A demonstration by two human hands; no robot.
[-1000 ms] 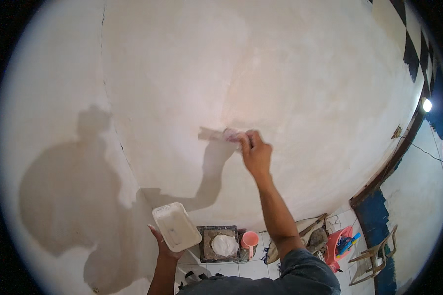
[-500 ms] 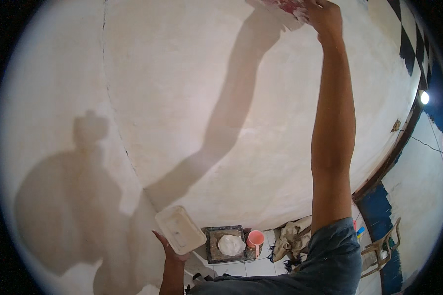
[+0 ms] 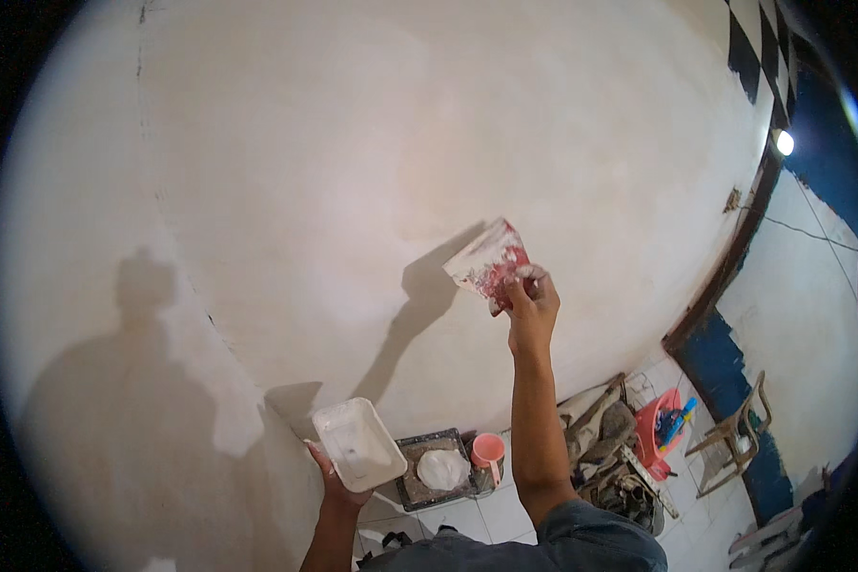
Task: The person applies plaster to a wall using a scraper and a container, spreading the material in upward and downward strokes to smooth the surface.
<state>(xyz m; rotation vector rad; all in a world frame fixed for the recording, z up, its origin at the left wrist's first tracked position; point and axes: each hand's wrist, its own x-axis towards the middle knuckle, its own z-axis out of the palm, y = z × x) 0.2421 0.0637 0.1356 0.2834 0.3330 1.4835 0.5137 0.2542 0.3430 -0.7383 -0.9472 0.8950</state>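
In my right hand [image 3: 534, 307] is a red putty spreader [image 3: 491, 262], its wide blade smeared with white putty. My fingers pinch it at the lower right corner, in front of the pale wall [image 3: 305, 191]. Whether the blade touches the wall, I cannot tell. Low on the left, my left hand [image 3: 337, 480] grips a white rectangular plastic tub [image 3: 379, 471] from its left side and below, tilted so that its inside shows. A little whitish residue lies in the tub; most of the left fingers are hidden behind it.
Beside the tub, a dark square tray [image 3: 412, 494] on the tiled floor holds a white lump [image 3: 443, 469]. A pink mug [image 3: 488, 448] stands next to it. Rumpled sacks [image 3: 596, 424], a pink bucket [image 3: 650, 434] and a chair [image 3: 739, 429] lie farther right.
My right hand has come down and left with the spreader, from the top of the view to its middle. My left hand still holds the tub. The view has shifted right.
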